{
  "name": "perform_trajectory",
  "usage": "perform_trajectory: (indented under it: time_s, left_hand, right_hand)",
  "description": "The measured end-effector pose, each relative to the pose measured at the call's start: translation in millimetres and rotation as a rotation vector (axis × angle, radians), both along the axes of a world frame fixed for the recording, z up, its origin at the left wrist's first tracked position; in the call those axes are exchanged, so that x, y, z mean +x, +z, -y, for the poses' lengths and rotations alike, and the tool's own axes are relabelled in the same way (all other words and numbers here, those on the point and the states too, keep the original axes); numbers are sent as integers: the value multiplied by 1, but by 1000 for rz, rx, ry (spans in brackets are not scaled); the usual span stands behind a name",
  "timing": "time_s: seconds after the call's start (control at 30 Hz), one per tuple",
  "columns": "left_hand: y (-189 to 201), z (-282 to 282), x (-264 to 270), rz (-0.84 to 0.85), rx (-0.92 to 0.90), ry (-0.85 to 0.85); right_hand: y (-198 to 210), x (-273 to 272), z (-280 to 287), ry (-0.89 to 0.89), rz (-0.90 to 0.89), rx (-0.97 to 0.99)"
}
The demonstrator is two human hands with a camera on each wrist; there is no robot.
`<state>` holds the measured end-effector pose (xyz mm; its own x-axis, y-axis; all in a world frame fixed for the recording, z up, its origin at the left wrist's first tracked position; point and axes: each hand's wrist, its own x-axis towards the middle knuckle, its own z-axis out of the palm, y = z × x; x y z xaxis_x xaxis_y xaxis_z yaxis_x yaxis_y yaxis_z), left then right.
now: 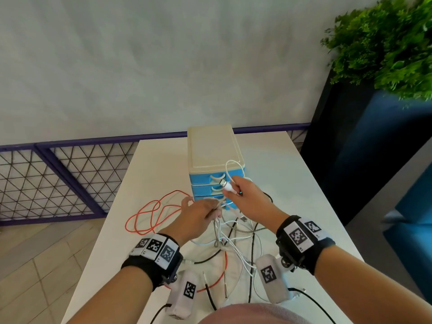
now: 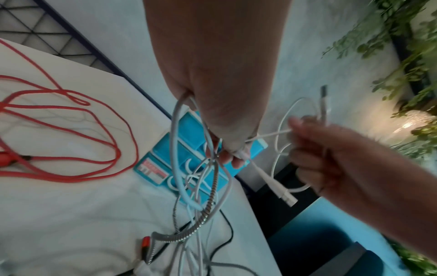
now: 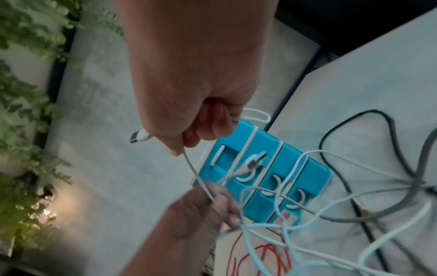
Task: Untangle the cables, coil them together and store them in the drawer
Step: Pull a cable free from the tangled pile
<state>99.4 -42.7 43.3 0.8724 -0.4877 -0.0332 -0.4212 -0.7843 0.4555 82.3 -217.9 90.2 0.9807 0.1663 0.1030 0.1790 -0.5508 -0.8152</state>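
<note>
A tangle of white, grey braided and black cables (image 1: 233, 239) lies on the white table (image 1: 292, 183) in front of a small drawer unit (image 1: 215, 174) with blue drawers. My left hand (image 1: 211, 210) pinches a bunch of white and braided strands (image 2: 212, 186) and lifts them above the table. My right hand (image 1: 236, 185) grips a white cable by its USB plug (image 1: 225, 184), (image 3: 141, 137), held up in front of the drawers. That white cable loops above the right hand (image 1: 230, 166). A red cable (image 1: 154, 213) lies in loose loops to the left.
All the blue drawers (image 3: 264, 173) look closed. The table's left edge (image 1: 109, 220) drops to a tiled floor with a purple mesh railing (image 1: 58, 183). A dark planter with a green plant (image 1: 385, 43) stands at the right. More cable ends (image 1: 225, 284) lie near the front edge.
</note>
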Motion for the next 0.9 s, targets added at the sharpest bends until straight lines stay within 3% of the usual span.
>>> perform_trajectory:
  time_s: [0.33, 0.47, 0.53, 0.63, 0.8, 0.9]
  left_hand:
    - [-43, -32, -5, -223, 74, 138]
    - [-45, -41, -7, -266, -12, 176]
    - [-38, -42, -5, -271, -72, 194]
    - [-33, -43, -2, -176, -61, 233]
    - [-12, -21, 3, 64, 33, 152]
    - [2, -2, 5, 147, 58, 94]
  right_hand:
    - [64, 15, 14, -148, -31, 704]
    - [76, 18, 25, -175, 18, 700]
    - [72, 19, 31, -255, 50, 610]
    - [61, 22, 41, -290, 163, 187]
    - [37, 8, 27, 167, -6, -303]
    - [15, 5, 10, 297, -36, -513]
